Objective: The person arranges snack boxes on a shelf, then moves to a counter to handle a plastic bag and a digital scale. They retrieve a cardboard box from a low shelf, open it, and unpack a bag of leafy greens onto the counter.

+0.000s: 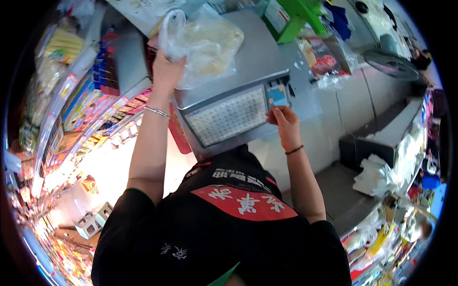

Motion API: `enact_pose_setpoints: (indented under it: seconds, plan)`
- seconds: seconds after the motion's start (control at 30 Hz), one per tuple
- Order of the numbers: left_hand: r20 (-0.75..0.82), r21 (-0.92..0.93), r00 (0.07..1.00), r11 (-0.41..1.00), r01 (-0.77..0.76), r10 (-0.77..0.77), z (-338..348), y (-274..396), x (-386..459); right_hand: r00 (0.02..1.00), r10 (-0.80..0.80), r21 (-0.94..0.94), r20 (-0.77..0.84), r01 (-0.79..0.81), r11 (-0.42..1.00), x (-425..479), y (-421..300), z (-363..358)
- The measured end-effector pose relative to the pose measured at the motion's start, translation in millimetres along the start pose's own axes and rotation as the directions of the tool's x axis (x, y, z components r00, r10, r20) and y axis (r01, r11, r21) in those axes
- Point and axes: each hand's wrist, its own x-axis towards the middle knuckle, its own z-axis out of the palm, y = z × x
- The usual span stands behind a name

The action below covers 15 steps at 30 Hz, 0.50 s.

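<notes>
My left hand (169, 69) grips the gathered top of a clear plastic bag (214, 43) with pale, flat contents that I cannot make out. The bag rests on the metal platform (257, 53) of a weighing scale. In front of the platform lies the scale's keypad (229, 114), a wide panel of small pale keys. My right hand (282, 121) hovers at the keypad's right end, just below a small blue panel (277, 95), its fingers curled close together. Whether something thin is between those fingertips cannot be told.
A green plastic stand (300, 21) and an open box with red packets (323, 59) are beyond the scale on the right. A dark fan (391, 64) stands farther right. Shelves of packaged goods (82, 107) run along the left. Crumpled plastic bags (374, 175) lie at right.
</notes>
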Motion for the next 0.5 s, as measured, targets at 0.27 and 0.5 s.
enact_pose_setpoints:
  seconds: [0.27,0.5]
  plan:
    - [0.025,-0.174,0.993,0.977,0.120,-0.117,28.9,11.5,-35.0,0.924,-0.281,-0.575,-0.259,0.086,0.813,35.0,50.2,-95.7]
    - [-0.511,0.076,0.776,0.919,-0.387,0.369,50.9,112.7,-149.0,0.981,-0.044,-0.474,0.189,0.130,0.871,69.6,64.9,-126.7]
